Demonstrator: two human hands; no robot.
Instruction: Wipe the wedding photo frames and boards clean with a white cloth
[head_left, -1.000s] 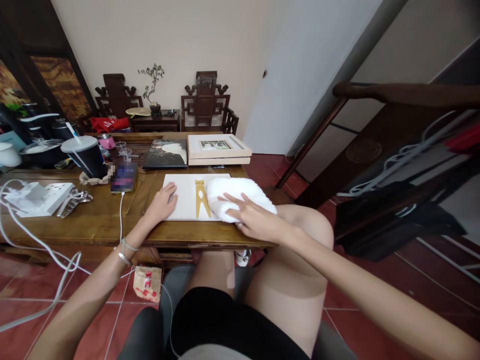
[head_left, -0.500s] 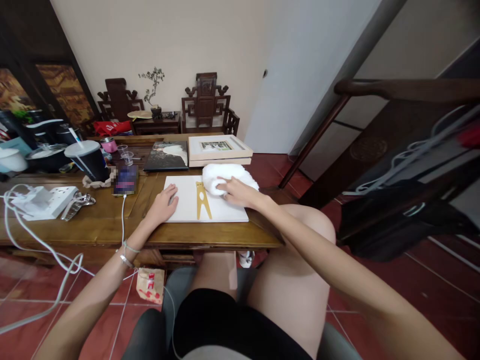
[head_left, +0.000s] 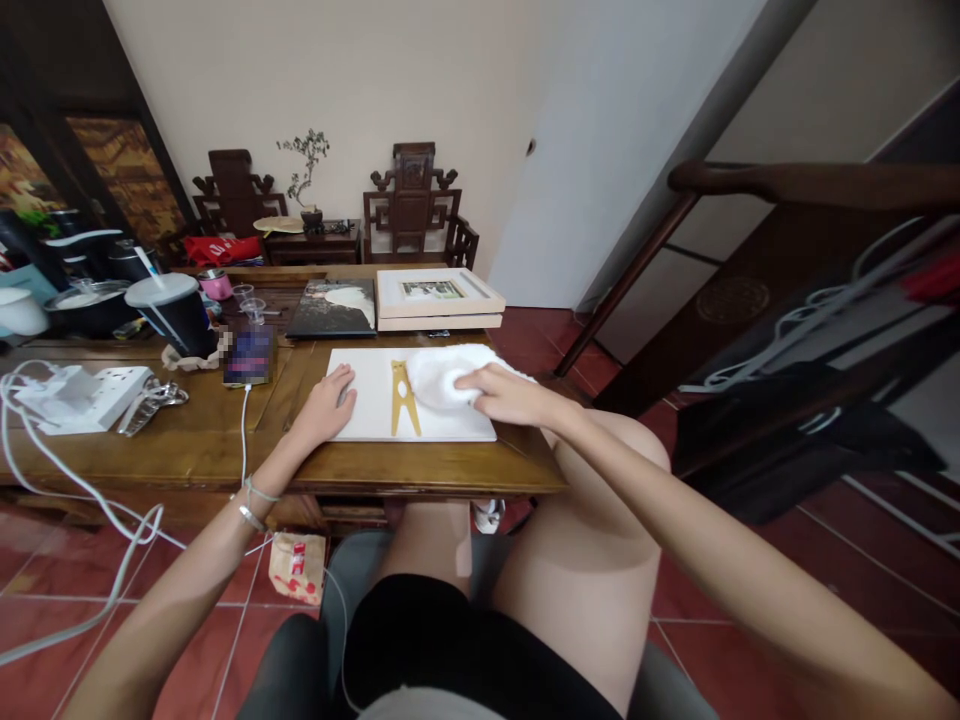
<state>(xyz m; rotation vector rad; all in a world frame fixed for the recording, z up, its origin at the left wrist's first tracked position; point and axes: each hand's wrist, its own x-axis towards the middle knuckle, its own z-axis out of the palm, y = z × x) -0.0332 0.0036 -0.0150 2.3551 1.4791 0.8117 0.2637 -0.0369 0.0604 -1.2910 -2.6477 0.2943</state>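
A white board [head_left: 364, 400] lies flat near the front edge of the wooden table. My left hand [head_left: 324, 405] rests on its left edge with the fingers spread. My right hand [head_left: 510, 394] grips a fluffy white cloth [head_left: 442, 372] over the right part of the board. The cloth is bunched at my fingers and spreads back and left from them. Between the two hands a yellow cat-shaped figure [head_left: 404, 400] with two long legs shows on the board; whether it is painted or a loose piece I cannot tell.
Behind the board are a framed picture [head_left: 439, 292] and a dark photo panel [head_left: 334, 307]. To the left stand a lidded cup [head_left: 176, 315], a phone [head_left: 249, 357] on a cable and a white power strip [head_left: 105, 395]. A wooden chair [head_left: 731, 290] is at right.
My right hand has moved right and slightly down with the cloth, which looks flatter and more spread out. My left hand stays at the board's left edge.
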